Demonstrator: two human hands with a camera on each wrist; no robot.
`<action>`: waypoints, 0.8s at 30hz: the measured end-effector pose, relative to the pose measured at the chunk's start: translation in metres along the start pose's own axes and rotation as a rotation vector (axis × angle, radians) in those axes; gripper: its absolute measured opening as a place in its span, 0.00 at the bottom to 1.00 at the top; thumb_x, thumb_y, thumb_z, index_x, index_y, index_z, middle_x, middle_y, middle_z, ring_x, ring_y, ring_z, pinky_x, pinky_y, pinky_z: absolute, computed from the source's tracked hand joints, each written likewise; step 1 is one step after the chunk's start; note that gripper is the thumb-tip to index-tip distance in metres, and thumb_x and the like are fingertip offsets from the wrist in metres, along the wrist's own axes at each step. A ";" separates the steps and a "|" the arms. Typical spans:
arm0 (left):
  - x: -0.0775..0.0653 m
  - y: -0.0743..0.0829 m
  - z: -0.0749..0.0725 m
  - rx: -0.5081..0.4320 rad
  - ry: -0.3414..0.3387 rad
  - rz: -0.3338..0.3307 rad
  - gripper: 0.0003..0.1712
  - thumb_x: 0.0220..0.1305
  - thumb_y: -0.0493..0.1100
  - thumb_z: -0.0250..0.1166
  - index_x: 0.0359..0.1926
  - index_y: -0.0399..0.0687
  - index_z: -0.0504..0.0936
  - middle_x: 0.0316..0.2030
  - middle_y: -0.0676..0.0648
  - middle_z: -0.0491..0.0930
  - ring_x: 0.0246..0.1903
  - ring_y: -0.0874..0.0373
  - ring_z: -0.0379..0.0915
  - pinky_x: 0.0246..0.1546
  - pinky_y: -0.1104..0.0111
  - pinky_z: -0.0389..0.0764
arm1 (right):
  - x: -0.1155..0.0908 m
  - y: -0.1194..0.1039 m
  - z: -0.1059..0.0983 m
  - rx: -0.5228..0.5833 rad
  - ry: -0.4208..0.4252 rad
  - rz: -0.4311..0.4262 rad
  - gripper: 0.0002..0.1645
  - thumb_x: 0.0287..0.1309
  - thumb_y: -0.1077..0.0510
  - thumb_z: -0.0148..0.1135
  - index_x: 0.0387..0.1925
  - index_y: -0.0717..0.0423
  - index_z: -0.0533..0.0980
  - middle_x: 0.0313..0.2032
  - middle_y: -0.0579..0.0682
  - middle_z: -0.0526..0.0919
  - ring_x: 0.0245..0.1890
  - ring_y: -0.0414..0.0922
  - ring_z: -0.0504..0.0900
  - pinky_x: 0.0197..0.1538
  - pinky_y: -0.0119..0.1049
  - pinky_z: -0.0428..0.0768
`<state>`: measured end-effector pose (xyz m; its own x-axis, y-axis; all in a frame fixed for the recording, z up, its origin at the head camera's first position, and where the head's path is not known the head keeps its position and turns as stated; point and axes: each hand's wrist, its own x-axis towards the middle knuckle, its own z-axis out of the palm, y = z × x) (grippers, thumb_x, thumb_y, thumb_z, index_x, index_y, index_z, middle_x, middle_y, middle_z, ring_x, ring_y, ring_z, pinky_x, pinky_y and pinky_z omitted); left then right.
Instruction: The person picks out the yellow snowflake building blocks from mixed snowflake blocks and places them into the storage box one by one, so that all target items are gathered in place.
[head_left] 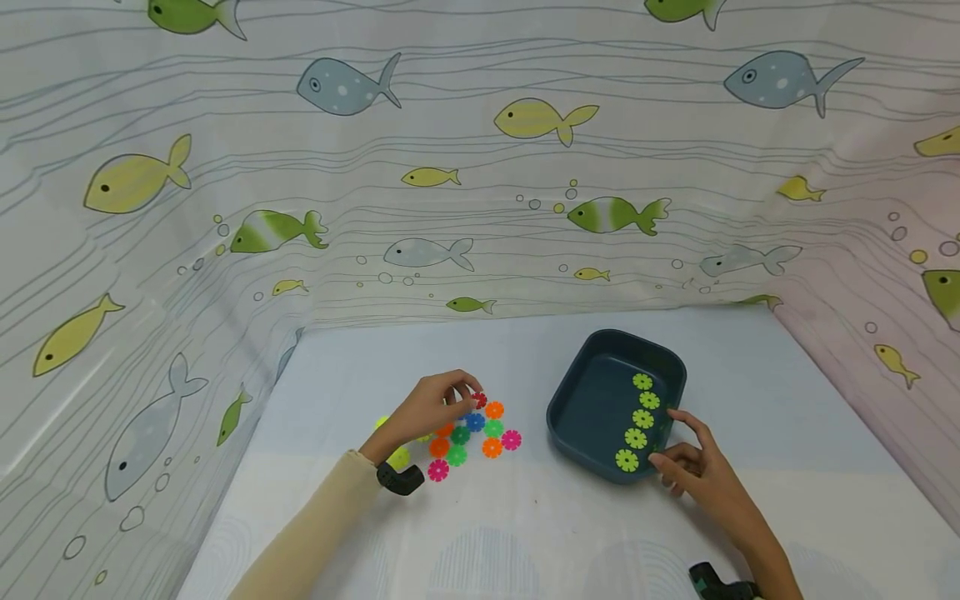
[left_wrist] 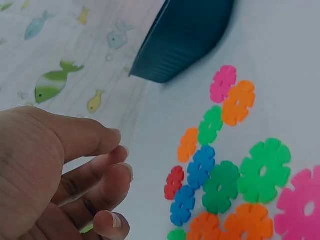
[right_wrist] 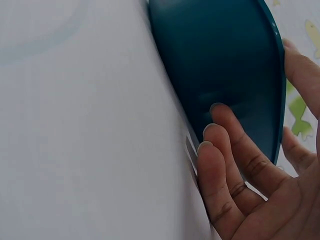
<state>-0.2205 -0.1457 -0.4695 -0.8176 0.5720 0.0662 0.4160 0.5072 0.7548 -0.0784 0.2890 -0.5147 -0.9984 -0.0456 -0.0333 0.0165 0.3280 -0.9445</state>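
My left hand (head_left: 431, 406) hovers over a loose spread of flower-shaped plastic discs, fingertips close to a red disc (left_wrist: 174, 183). In the left wrist view its fingers bend loosely with nothing between them. Blue (left_wrist: 201, 166), orange (head_left: 494, 410), green (head_left: 493, 428) and pink (head_left: 512, 440) discs lie around, some overlapping. A dark blue tray (head_left: 588, 408) stands to the right, with several yellow-green discs (head_left: 643, 419) in a row along its right side. My right hand (head_left: 705, 479) holds that side, thumb and index finger at the rim, other fingers against the outer wall (right_wrist: 215, 60).
More yellow-green discs (head_left: 399, 457) lie partly behind the left wrist. Both wrists wear black bands (head_left: 401, 478). A white table (head_left: 525, 517) carries everything, and a fish-print curtain (head_left: 480, 208) encloses its back and sides.
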 end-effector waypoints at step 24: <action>-0.070 -0.047 -0.017 0.105 0.119 -0.164 0.16 0.64 0.42 0.74 0.52 0.48 0.85 0.41 0.51 0.82 0.27 0.58 0.70 0.29 0.69 0.74 | 0.002 0.001 0.001 -0.030 0.008 0.011 0.50 0.70 0.51 0.66 0.80 0.46 0.46 0.39 0.58 0.85 0.32 0.51 0.84 0.32 0.42 0.83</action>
<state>-0.1892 -0.2202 -0.4985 -0.9164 0.3991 0.0295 0.3075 0.6550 0.6902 -0.0799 0.2881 -0.5165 -0.9986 -0.0339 -0.0410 0.0262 0.3563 -0.9340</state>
